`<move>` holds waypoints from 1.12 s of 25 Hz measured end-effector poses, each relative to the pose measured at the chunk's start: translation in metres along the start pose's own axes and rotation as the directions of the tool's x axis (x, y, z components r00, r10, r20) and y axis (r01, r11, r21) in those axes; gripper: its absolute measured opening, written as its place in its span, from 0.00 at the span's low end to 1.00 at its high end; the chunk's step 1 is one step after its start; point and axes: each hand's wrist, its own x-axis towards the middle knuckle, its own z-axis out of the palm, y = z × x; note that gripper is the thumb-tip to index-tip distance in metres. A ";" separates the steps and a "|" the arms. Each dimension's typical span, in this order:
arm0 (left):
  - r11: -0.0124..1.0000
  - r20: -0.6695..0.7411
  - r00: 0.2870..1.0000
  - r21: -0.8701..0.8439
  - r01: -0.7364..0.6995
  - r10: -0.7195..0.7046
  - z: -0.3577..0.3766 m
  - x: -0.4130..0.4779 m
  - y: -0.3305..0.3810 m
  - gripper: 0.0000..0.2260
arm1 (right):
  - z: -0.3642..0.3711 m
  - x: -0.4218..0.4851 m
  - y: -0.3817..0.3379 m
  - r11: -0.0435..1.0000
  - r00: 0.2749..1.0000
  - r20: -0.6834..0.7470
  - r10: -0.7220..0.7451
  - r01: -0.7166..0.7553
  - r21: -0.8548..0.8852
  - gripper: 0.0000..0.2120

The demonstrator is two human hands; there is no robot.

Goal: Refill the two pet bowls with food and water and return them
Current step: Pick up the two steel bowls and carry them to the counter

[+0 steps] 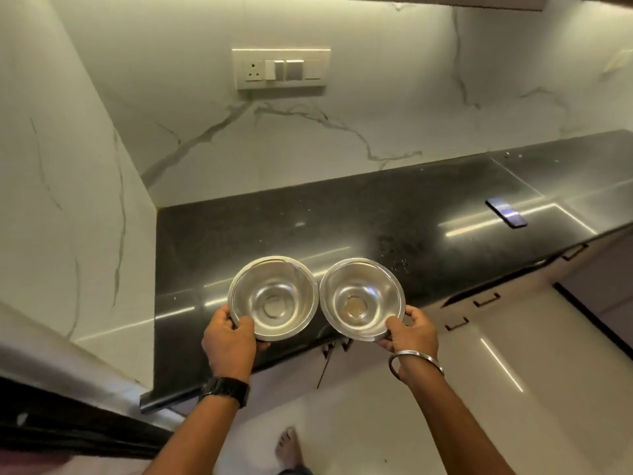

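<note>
Kitchen counter | our left hand and right hand pinch the rims of left bowl and right bowl | risk: thin rim holds could slip, we judge

Two shiny steel bowls, upright, rims touching, above the tabletop's front edge: left bowl in my left hand, right bowl, yellowish-bottomed, in my right hand.

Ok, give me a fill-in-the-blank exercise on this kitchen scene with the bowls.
1. The left hand grips the left bowl and the right hand grips the right bowl, ____ bowl per hand.
2. The countertop beyond them is ____ in colour.
3. The phone lies on the countertop to the bowls' ____.
4. The watch sits on the ____ wrist.
Missing words: one, black, right, left.
</note>
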 end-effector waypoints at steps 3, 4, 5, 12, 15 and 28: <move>1.000 -0.038 0.999 -0.018 0.025 -0.026 0.015 0.032 0.001 0.12 | 0.037 0.035 -0.013 0.999 0.998 0.055 -0.005 0.007 -0.031 0.13; 0.999 -0.052 0.998 -0.015 0.033 -0.034 0.020 0.043 0.000 0.12 | 0.049 0.046 -0.017 0.999 0.998 0.060 -0.001 0.003 -0.049 0.12; 0.999 -0.062 0.997 -0.013 0.036 -0.037 0.024 0.053 -0.001 0.12 | 0.059 0.056 -0.020 0.998 0.998 0.066 0.007 -0.003 -0.058 0.12; 0.992 -0.152 0.982 0.036 0.121 -0.115 0.051 0.111 -0.008 0.11 | 0.122 0.117 -0.031 0.993 0.992 0.099 0.077 -0.067 -0.097 0.11; 0.985 -0.184 0.971 0.051 0.163 -0.152 0.064 0.126 -0.011 0.12 | 0.137 0.135 -0.034 0.987 0.991 0.100 0.091 -0.076 -0.141 0.11; 0.961 -0.257 0.937 0.079 0.267 -0.239 0.088 0.125 -0.027 0.11 | 0.143 0.178 -0.027 0.974 0.970 0.197 0.143 -0.102 -0.201 0.14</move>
